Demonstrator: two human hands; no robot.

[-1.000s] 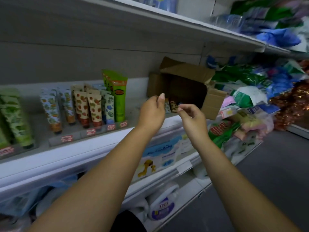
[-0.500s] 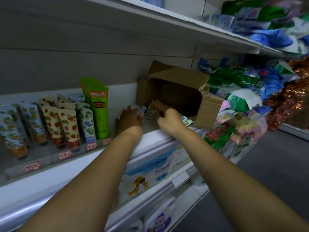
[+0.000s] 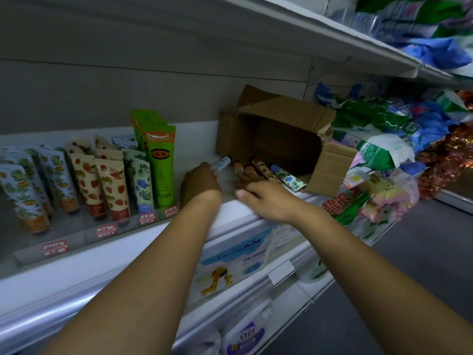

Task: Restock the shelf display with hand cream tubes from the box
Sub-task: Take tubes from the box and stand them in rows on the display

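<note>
A brown cardboard box lies on its side on the shelf, its open mouth toward me. Several hand cream tubes lie in its mouth. My left hand grips a pale blue tube just left of the box mouth. My right hand rests at the box mouth with its fingers reaching onto the lying tubes; whether it grips one is hidden. The display of upright patterned tubes stands to the left, beside tall green tubes.
Packed bags crowd the shelf right of the box. A white upper shelf hangs overhead. Price tags line the display's front rail. Baby-product packs and bottles sit on lower shelves; grey floor lies to the right.
Both hands went from above the shelf edge down to the box mouth. My left hand took hold of a pale blue tube and now lifts it clear.
</note>
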